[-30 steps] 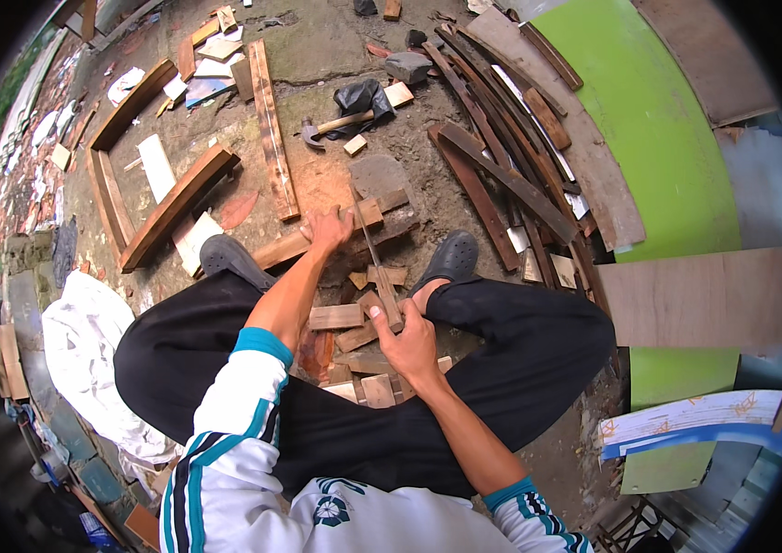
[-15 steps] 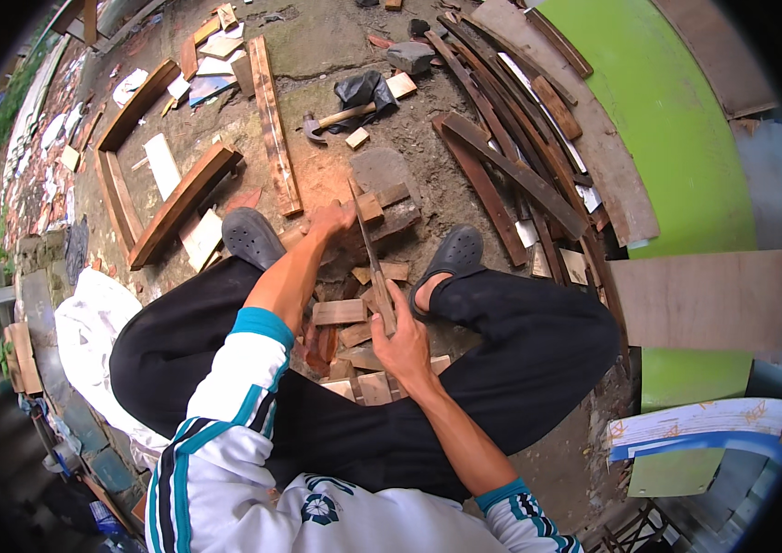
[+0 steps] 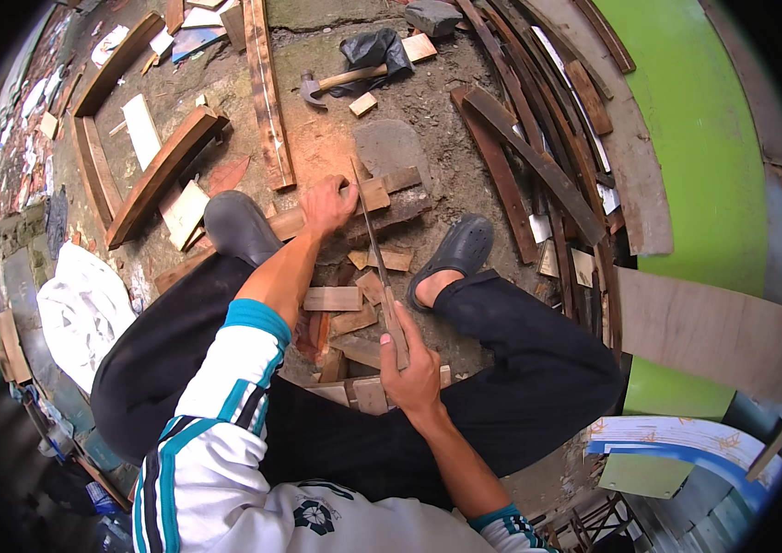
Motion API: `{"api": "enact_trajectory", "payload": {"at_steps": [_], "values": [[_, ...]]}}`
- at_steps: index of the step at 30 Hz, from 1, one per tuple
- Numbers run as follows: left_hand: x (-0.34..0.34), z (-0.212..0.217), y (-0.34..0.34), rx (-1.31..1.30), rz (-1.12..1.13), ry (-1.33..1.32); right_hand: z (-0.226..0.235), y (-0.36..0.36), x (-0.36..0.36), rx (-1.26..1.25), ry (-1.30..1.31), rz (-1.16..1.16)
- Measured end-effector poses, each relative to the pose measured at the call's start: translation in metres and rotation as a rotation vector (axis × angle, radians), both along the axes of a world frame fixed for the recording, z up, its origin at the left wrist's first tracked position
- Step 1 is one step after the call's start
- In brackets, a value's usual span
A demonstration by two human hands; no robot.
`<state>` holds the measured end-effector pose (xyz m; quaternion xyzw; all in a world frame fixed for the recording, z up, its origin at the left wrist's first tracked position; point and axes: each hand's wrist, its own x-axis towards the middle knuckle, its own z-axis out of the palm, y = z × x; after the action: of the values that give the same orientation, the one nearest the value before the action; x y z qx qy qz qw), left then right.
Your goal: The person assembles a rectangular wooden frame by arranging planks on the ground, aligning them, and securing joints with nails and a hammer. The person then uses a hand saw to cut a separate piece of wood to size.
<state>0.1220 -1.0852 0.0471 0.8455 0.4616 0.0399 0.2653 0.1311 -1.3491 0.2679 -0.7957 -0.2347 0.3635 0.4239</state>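
Note:
My right hand [image 3: 414, 373] is closed round the wooden handle of a handsaw [image 3: 373, 241], whose thin blade points away from me and shows nearly edge-on. The blade crosses a pale wooden strip [image 3: 290, 224] that lies crosswise between my feet. My left hand [image 3: 328, 205] grips this strip just left of the blade, fingers curled over it. Under the strip's right end is a darker wood block [image 3: 393, 210]. Whether the teeth have cut into the wood is too small to tell.
Several short wood offcuts [image 3: 334, 299] lie between my legs. Beyond the strip are a claw hammer [image 3: 345, 81], a black plastic bag [image 3: 382, 64] and a long plank [image 3: 267, 101]. Dark timbers [image 3: 538, 166] are piled at right; a curved wooden frame [image 3: 165, 180] lies at left.
The view has shifted, so the hammer and planks sit higher in it. My right hand has drawn the saw handle a little toward my body; my left hand stays on the strip.

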Motion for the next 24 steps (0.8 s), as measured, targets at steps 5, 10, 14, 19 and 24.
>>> {"api": "enact_trajectory", "payload": {"at_steps": [5, 10, 14, 19, 24], "values": [[0.008, 0.001, 0.009, 0.051, -0.05, -0.004, -0.008, 0.021, 0.005, 0.065, -0.039, 0.005], [0.007, 0.005, 0.01, -0.035, -0.047, -0.006, -0.015, 0.022, 0.005, 0.056, -0.018, -0.004], [0.007, 0.001, 0.01, -0.019, -0.052, 0.018, -0.002, 0.018, 0.002, 0.034, 0.0, -0.008], [0.007, 0.0, 0.011, -0.026, -0.042, -0.003, -0.003, -0.001, -0.009, 0.108, -0.164, 0.032], [0.005, -0.002, 0.012, -0.025, -0.032, 0.001, -0.008, 0.014, -0.003, 0.049, -0.095, 0.055]]}}
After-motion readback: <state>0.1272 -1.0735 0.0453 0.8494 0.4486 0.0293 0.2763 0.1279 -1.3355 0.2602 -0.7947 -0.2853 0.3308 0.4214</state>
